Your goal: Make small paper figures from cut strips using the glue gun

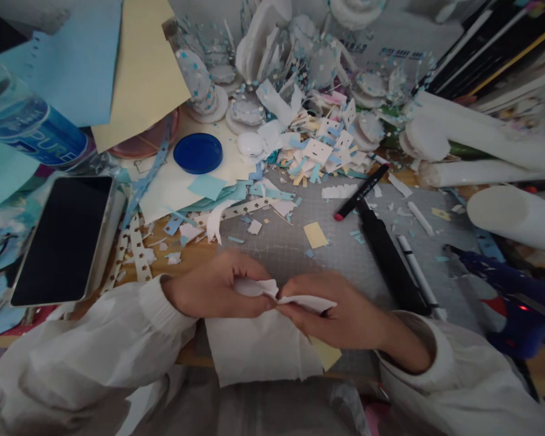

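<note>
Over the front edge of the grey cutting mat (272,242), both hands grip a piece of white paper (258,351) with uneven edges. My left hand (224,287) is closed on its upper part, thumb and fingers pinching it near the middle. My right hand (333,306) pinches the paper right beside the left, fingertips nearly touching. A crumpled fold stands up above each thumb. The lower part of the sheet hangs below the hands, towards my lap. Partly behind the paper, a yellow paper piece (326,353) shows under my right hand.
Small paper figures with drawn faces (320,151) lie heaped at the back. A red-tipped marker (361,192), a black cutter-like tool (388,260) and a glue gun (504,290) lie right. A phone (63,239), water bottle (31,121) and blue lid (197,153) are left.
</note>
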The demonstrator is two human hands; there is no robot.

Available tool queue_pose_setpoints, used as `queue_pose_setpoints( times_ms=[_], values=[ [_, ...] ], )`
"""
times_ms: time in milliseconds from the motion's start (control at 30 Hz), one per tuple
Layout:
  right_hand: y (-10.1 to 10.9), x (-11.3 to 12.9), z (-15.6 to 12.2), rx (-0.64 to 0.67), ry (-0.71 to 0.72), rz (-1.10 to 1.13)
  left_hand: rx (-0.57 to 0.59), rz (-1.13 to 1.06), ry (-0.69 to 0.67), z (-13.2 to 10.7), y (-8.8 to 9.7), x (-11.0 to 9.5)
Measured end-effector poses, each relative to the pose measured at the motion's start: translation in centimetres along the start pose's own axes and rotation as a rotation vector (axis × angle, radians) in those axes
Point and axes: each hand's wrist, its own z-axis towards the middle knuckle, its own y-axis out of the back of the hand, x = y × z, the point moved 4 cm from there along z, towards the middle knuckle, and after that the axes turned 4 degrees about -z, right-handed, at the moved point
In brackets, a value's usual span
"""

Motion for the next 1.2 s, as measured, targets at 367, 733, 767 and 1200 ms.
queue_pose_setpoints(
  times_ms=[367, 733, 767, 1200],
  values=[
    [0.8, 1.1, 0.1, -0.191, 0.130, -0.009, -0.020, -0.441, 0.110, 0.1, -0.3, -0.1],
    [0.2, 0.4, 0.1, -0.153, 0.018, 0.094, 0.064, -0.319, 0.096, 0.1, -0.6, 0.2],
    [0.1, 0.3, 0.1, -0.154, -0.001, 0.119, 0.072, -0.338, 0.094, 0.1, -0.6, 0.4],
    [-1.4, -0.8, 0.3, -0.098, -0.288, 0.758, 0.035, -0.537, 0.064, 0.1, -0.8, 1.8]
  ],
)
